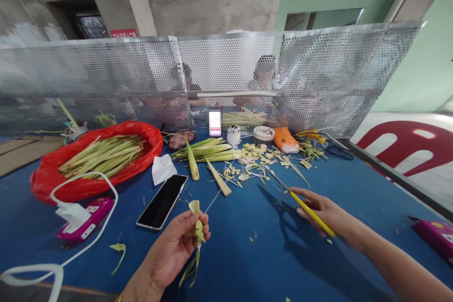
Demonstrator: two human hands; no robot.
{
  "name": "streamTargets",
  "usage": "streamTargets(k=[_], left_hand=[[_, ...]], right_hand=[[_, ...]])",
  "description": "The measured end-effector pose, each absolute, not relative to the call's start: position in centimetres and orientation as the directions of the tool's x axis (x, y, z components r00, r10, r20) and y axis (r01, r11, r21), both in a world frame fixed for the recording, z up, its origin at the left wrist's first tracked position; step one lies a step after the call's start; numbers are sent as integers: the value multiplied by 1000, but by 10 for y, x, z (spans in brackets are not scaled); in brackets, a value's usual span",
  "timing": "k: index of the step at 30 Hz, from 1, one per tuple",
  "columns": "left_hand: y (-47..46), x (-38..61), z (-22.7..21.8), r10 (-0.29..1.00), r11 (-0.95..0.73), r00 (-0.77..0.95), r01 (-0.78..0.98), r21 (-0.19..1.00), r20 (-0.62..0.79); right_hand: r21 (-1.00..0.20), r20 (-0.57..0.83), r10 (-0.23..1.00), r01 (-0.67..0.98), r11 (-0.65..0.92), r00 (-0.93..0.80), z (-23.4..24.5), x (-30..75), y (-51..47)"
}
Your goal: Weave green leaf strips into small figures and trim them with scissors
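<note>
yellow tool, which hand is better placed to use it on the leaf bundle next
Right, most likely: the right hand holds the yellow tool by its handle, while the left hand is busy pinching the leaf bundle.

Left hand [177, 233] pinching, thumb [190, 220] against fingers [205, 227]; right hand [329, 212] curled, forearm [399, 262] slanting inward.

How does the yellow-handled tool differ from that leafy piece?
The yellow-handled tool is straight, while the leafy piece is uneven, with strands dangling. The tool's handle is bright yellow; the leafy piece is pale yellow-green. The tool is in the right hand, the leafy piece in the left hand. Both are held over the blue table.
</note>
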State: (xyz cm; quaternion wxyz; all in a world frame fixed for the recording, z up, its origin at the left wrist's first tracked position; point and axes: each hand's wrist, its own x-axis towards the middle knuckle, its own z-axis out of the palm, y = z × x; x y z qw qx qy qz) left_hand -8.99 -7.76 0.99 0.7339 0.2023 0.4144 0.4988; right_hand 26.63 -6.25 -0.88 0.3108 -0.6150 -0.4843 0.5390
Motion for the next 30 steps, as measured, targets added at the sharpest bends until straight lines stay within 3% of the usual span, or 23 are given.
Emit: streamTargets(k=[3,5,16,30], left_hand=[[-78,-89,12,895,431,166,-559,709,-414],[-79,-89,14,896,430,164,-555,712,-413],[-81,-91,20,896,426,147,-551,718,-418],[-85,-88,21,896,440,207,-543,716,-394]], right_hand=[[-906,-398,885,-45,-420,-242,-1,238,-70],[-868,-401,839,-140,-476,-367,2,221,-68],[-878,-398,729,2,-479,-557,12,191,-49],[-890,-376,800,-59,-453,-468,8,166,-27]])
